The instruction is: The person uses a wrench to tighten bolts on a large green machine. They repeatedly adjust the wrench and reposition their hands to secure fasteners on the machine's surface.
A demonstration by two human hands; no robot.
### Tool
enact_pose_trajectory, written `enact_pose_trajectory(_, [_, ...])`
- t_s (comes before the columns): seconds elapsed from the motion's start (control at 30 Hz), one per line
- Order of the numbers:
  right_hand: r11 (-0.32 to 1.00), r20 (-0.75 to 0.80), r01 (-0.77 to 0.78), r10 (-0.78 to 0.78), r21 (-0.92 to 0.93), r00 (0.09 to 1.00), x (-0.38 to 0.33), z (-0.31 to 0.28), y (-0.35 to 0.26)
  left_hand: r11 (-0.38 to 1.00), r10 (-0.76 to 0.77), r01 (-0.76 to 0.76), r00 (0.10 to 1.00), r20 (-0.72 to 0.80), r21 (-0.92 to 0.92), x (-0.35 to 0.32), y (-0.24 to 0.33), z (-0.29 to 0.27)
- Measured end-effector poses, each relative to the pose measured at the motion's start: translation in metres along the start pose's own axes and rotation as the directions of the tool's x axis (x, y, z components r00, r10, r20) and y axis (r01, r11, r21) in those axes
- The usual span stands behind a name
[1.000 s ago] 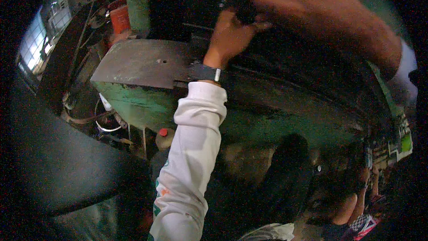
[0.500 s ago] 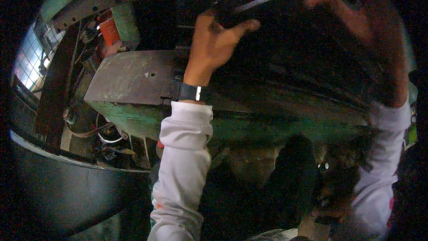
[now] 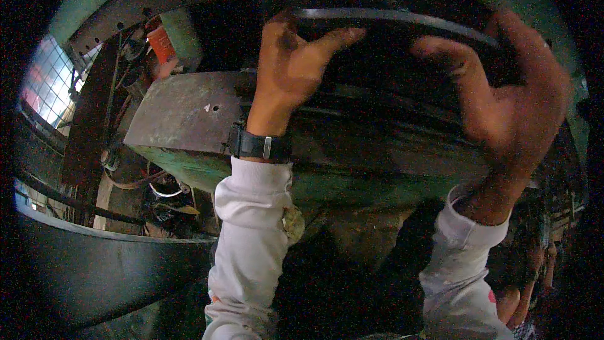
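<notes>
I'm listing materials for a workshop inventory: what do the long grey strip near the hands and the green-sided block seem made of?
The long grey strip: probably metal, smooth and bare, judging by its sheen, though plastic isn't ruled out. The green-sided block: likely metal, its side painted and worn, its scuffed brownish top looking bare.

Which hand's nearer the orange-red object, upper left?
Left. In the picture, the left hand is right of the orange-red object, by the metal strip's left end; the right hand is much farther right, by the strip's right end.
</notes>
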State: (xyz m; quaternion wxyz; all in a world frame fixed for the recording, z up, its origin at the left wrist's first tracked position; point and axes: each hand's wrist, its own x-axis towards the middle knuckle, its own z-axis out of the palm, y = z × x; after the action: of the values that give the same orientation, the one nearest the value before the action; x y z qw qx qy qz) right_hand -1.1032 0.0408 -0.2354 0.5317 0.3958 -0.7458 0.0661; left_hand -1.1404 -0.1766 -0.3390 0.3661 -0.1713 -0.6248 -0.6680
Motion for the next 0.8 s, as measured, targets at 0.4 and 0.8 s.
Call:
enact_pose_trajectory(0.4, [0.848, -0.041, -0.383, 0.426, 0.366, 0.904, -0.040, 0.010, -0.030, 0.993, 0.115, -0.114, 0.990, 0.085, -0.014, -0.007, 0.002, 0.006])
enact_pose_trajectory(0.8, [0.926, -0.136, -0.298, 0.334, 0.231, 0.933, -0.043, 0.018, -0.032, 0.952, -0.026, 0.002, 0.997, 0.075, 0.306, -0.003, 0.033, 0.010])
